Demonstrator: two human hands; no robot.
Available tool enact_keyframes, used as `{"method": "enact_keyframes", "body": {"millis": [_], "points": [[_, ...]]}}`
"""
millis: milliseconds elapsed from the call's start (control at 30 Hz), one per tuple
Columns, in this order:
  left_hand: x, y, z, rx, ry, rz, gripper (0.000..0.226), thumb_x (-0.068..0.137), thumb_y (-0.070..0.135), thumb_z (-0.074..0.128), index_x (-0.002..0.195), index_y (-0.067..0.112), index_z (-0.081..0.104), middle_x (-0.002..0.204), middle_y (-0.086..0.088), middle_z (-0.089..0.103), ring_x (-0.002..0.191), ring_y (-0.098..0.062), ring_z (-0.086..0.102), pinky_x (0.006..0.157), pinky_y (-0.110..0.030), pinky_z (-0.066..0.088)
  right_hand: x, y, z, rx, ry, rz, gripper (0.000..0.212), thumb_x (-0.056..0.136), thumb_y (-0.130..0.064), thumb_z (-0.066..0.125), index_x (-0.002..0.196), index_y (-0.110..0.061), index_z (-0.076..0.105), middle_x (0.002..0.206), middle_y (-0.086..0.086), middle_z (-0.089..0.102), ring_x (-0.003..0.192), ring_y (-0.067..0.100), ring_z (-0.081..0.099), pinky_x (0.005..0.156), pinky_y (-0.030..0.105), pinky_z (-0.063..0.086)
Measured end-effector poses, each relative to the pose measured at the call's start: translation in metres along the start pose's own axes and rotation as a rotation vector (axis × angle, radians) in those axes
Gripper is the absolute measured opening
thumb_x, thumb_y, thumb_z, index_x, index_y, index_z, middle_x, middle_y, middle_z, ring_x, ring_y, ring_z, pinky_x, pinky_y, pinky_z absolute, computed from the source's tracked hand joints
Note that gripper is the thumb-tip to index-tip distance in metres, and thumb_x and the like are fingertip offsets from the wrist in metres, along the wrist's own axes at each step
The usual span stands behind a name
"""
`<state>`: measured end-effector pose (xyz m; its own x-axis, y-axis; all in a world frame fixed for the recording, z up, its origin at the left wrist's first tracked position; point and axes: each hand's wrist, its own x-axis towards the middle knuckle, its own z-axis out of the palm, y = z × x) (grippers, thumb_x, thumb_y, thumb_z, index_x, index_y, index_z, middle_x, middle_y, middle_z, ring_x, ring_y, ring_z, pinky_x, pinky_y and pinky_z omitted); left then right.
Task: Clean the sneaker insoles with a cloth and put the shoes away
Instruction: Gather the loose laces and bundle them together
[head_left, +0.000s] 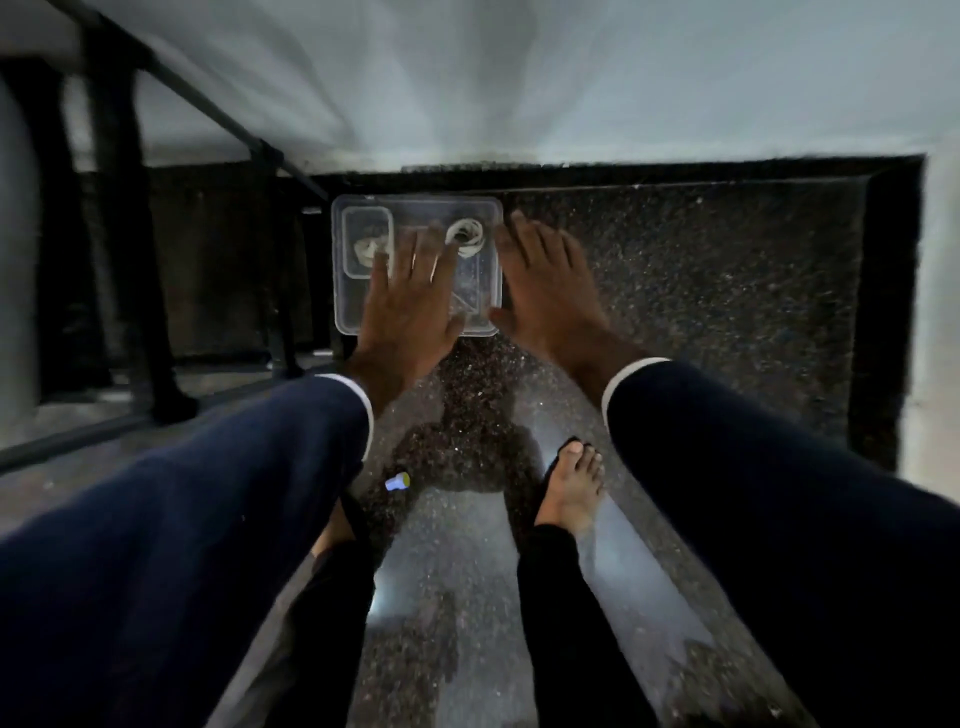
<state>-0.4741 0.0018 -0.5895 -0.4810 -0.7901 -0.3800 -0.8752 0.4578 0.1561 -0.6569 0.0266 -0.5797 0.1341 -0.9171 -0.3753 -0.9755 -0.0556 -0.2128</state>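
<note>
Sneakers and insoles: not visible in this view; no cloth visible either.
Container: clear plastic box (415, 265) with a lid, standing on the dark speckled floor (701, 291) near the back edge, just beside the white wall (519, 78).
Inside container: 1 smaller clear box at its left side and some pale coiled pieces; what they are I cannot tell because of blur.
Left hand: left hand (410, 296) lies flat above the lid, fingers straight and spread, grasping nothing; touching or just above, I cannot tell.
Right hand: right hand (545, 280) at the right edge of the container, fingers straight and relaxed, thumb near the front right corner; it grasps nothing.
Sleeves: both arms in dark blue sleeves with a white cuff edge.
Feet: right foot (571, 483) in a dark sandal on the floor; left foot mostly hidden under the left sleeve.
Small object: 1 small blue and yellow item (397, 481) on the floor between the feet.
Left side: dark metal frame (130, 260) with legs standing on the floor.
</note>
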Motion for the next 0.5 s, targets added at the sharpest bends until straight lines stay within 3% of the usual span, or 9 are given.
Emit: {"method": "enact_keyframes", "body": {"millis": [133, 267, 500], "points": [[-0.059, 0.028, -0.071, -0.070, -0.013, -0.021, 0.081, 0.097, 0.047, 0.048, 0.161, 0.011, 0.013, 0.169, -0.018, 0.003, 0.155, -0.039, 0.001, 0.123, -0.060, 0.008, -0.047, -0.020, -0.067, -0.011, 0.022, -0.061, 0.099, 0.089, -0.056, 0.058, 0.160, -0.011, 0.004, 0.167, 0.017, 0.011, 0.154, 0.035, 0.013, 0.125, 0.050, 0.010], [-0.122, 0.050, -0.147, -0.028, -0.003, -0.087, 0.081, 0.097, 0.053, 0.040, 0.159, 0.008, 0.014, 0.166, -0.022, 0.012, 0.154, -0.041, 0.010, 0.123, -0.060, 0.011, -0.099, -0.042, -0.147, -0.046, 0.029, -0.128, 0.101, 0.090, -0.063, 0.054, 0.159, -0.008, 0.007, 0.166, 0.017, 0.013, 0.154, 0.033, 0.015, 0.125, 0.053, 0.012], [-0.252, 0.082, -0.297, -0.034, 0.069, -0.147, 0.081, 0.091, 0.040, 0.056, 0.158, 0.006, 0.024, 0.166, -0.021, 0.017, 0.154, -0.041, 0.014, 0.121, -0.061, 0.019, -0.199, -0.090, -0.283, -0.115, 0.048, -0.239, 0.100, 0.090, -0.063, 0.055, 0.159, -0.008, 0.009, 0.167, 0.017, 0.011, 0.154, 0.033, 0.013, 0.125, 0.053, 0.012]]}}
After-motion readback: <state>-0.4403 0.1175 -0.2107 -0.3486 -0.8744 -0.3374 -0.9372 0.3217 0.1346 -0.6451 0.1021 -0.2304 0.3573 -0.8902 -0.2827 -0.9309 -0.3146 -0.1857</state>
